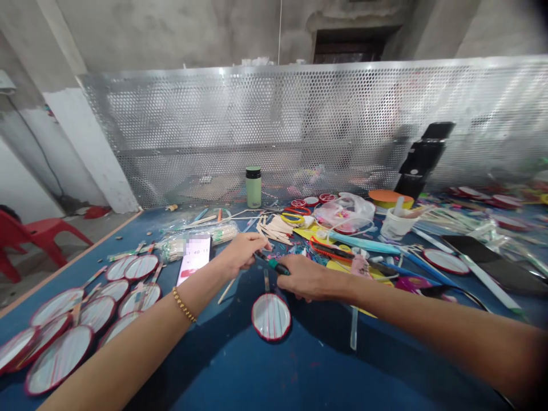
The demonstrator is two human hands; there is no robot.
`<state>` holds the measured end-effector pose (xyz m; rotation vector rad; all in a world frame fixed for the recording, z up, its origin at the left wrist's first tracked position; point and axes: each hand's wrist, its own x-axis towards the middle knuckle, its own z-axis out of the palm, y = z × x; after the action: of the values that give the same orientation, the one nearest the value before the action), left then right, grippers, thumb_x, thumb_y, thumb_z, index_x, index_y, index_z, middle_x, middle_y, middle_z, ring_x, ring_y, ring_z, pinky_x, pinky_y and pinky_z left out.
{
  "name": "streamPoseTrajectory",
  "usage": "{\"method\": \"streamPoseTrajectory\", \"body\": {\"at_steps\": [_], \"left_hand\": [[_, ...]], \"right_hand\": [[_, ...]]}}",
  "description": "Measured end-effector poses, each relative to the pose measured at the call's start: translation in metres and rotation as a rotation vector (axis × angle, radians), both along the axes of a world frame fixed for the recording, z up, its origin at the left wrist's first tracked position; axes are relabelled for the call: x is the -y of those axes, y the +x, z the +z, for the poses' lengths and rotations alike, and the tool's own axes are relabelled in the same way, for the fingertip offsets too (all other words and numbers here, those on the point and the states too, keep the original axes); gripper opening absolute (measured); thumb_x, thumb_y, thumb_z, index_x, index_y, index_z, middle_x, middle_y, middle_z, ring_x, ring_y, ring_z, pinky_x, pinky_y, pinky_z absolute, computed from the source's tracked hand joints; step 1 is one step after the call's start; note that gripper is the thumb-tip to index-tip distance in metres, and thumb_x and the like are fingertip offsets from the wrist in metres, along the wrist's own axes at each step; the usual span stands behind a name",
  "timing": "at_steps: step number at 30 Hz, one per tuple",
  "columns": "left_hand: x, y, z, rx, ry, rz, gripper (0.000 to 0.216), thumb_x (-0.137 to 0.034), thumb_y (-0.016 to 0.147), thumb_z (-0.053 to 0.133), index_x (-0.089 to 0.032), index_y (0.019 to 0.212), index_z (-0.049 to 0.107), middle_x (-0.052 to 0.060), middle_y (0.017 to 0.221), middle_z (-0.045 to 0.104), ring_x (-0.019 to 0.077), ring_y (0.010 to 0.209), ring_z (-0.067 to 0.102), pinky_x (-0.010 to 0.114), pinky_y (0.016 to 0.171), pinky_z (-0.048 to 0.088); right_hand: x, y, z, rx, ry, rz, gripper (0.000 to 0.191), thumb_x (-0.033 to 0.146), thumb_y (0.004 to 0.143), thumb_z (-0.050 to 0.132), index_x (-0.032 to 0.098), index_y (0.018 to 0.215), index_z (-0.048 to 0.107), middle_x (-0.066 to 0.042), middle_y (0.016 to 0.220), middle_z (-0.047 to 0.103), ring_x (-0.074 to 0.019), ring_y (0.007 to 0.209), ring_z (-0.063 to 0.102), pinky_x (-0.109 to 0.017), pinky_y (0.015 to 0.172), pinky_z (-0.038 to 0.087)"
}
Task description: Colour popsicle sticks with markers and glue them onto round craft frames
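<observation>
My right hand [303, 277] is closed around a tool with a black-and-green handle [279, 266]; its exact kind is unclear. The tool points left toward my left hand [245, 251], whose fingers are pinched together near its far end. Whatever those fingers hold is too small to make out. A gold bead bracelet [184, 305] circles my left wrist. Just below both hands, a round white disc with a red rim [271, 317] lies on the blue table, with a short flat stick [266, 279] at its top edge.
Several similar red-rimmed discs [98, 313] lie at the left beside a lit phone [196, 258]. Wooden sticks [276, 228], yellow scissors [293, 218], a white cup [396, 224] and a dark phone [492, 260] clutter the back and right. A green bottle [253, 188] stands before a perforated metal screen [240, 125].
</observation>
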<state>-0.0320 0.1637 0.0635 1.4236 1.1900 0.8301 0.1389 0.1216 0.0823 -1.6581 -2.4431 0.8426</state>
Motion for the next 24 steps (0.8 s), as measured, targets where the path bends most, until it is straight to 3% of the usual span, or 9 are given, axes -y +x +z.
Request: {"method": "streamPoseTrajectory", "body": {"at_steps": [4,8,11,14,19,24], "left_hand": [[-0.01,-0.009,-0.004,-0.056,0.078,0.088,0.016,-0.028,0.084,0.055,-0.015,0.078,0.064,-0.007,0.063,0.045,0.0016,0.032,0.029,0.02,0.036,0.012],[-0.019,-0.012,-0.015,-0.133,0.124,0.13,0.017,-0.028,0.077,0.062,-0.013,0.072,0.069,-0.005,0.057,0.05,0.0061,0.039,0.04,0.019,0.039,0.02],[-0.025,-0.014,-0.02,-0.162,0.197,0.157,0.014,-0.025,0.073,0.065,-0.014,0.067,0.072,-0.005,0.05,0.048,0.0094,0.048,0.042,0.019,0.044,0.023],[-0.03,-0.018,-0.021,-0.133,0.242,0.158,0.013,-0.023,0.073,0.065,-0.014,0.066,0.072,-0.003,0.053,0.055,0.0112,0.055,0.047,0.019,0.048,0.027],[-0.029,-0.025,-0.021,-0.008,0.152,0.074,0.017,-0.028,0.074,0.068,-0.011,0.075,0.072,-0.003,0.053,0.057,0.0076,0.042,0.041,0.021,0.045,0.026],[-0.021,-0.032,-0.019,0.134,0.042,-0.029,0.029,-0.02,0.068,0.075,-0.009,0.093,0.068,0.002,0.07,0.066,0.0094,0.051,0.057,0.023,0.053,0.042]], "right_hand": [[0.009,0.016,0.011,0.096,0.062,0.032,0.014,0.029,0.075,0.053,0.016,0.07,0.057,-0.005,0.067,0.064,-0.0147,0.059,0.057,-0.024,0.052,0.034],[0.012,0.024,0.017,0.035,0.174,-0.002,0.016,0.031,0.075,0.053,0.016,0.077,0.058,-0.006,0.08,0.068,-0.0159,0.068,0.058,-0.024,0.056,0.035],[0.002,0.021,0.018,0.08,0.202,-0.056,0.022,0.033,0.077,0.051,0.016,0.085,0.063,-0.008,0.086,0.07,-0.0171,0.071,0.061,-0.024,0.055,0.036],[-0.014,0.014,0.019,0.155,0.241,-0.088,0.031,0.038,0.079,0.053,0.014,0.092,0.066,-0.011,0.091,0.071,-0.021,0.077,0.065,-0.025,0.059,0.04],[-0.039,-0.001,0.011,0.262,0.34,-0.138,0.048,0.05,0.082,0.055,0.01,0.106,0.068,-0.02,0.107,0.07,-0.0311,0.099,0.066,-0.033,0.076,0.047],[-0.064,-0.013,-0.004,0.355,0.425,-0.163,0.05,0.049,0.087,0.055,0.009,0.115,0.067,-0.023,0.117,0.066,-0.0348,0.112,0.062,-0.04,0.087,0.049]]}}
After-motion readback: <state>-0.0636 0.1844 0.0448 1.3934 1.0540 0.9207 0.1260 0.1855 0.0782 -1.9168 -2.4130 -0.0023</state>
